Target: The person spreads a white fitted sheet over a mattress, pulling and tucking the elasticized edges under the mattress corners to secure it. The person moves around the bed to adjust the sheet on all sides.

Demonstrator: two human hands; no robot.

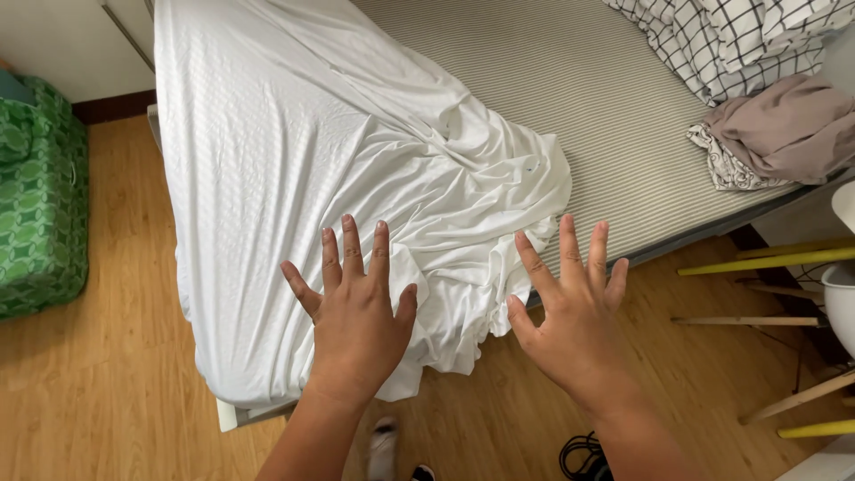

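Nearest the camera, below the wrists, a dark coiled cable (583, 452) lies on the wood floor (107, 392), and a foot in a pale sandal (385, 450) shows between the two forearms. The left hand (356, 312) is spread flat, palm down, fingers (353, 249) splayed and released, gripping nothing; whether it presses the cloth or hovers just above cannot be told. The right hand (574, 307) is spread the same way, fingers (570, 245) wide and slack, holding nothing. Under and beyond the left fingertips lies the white sheet (294, 160), a thin, soft cloth with a faint woven pattern, smooth to the left of those fingers and bunched into deep folds between the two hands, its edge hanging off the bed corner toward the floor. The right fingertips sit over the sheet's rumpled edge where it meets the striped mattress (570, 80), a flat surface of fine grey and pale lines running bare past them. Far left of the left fingers stands a green patterned bag (40, 205). Right of the right fingers stand wooden chair legs with yellow rungs (766, 261). Farther beyond them lie a crumpled mauve cloth (784, 129) and a checked black-and-white blanket (730, 40).
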